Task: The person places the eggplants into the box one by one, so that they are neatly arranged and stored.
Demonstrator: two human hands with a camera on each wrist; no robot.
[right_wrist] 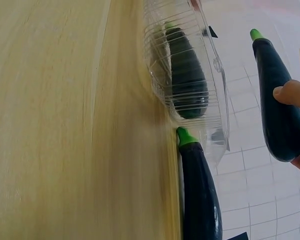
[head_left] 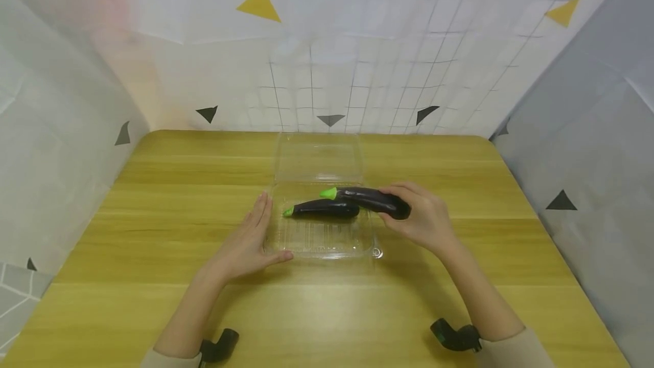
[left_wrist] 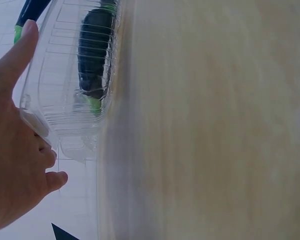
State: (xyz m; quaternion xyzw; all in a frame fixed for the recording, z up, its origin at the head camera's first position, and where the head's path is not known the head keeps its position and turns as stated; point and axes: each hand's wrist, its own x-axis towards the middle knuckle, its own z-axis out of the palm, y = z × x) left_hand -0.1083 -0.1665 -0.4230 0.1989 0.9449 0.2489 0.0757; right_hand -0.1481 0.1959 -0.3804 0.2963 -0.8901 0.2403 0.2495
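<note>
A clear plastic clamshell container lies with its lid folded back. One dark eggplant with a green stem end rests inside it. My right hand grips another eggplant around its thick end and holds it over the container's right side, stem pointing left. My left hand rests against the container's left side, fingers straight and thumb along the near edge. In the right wrist view, a further eggplant lies on the tabletop beside the container; the head view hides it.
The wooden table carries everything. A pale sheet wall with triangles and grid lines rises behind it, and side sheets stand at left and right. Black wrist-worn devices sit on both forearms.
</note>
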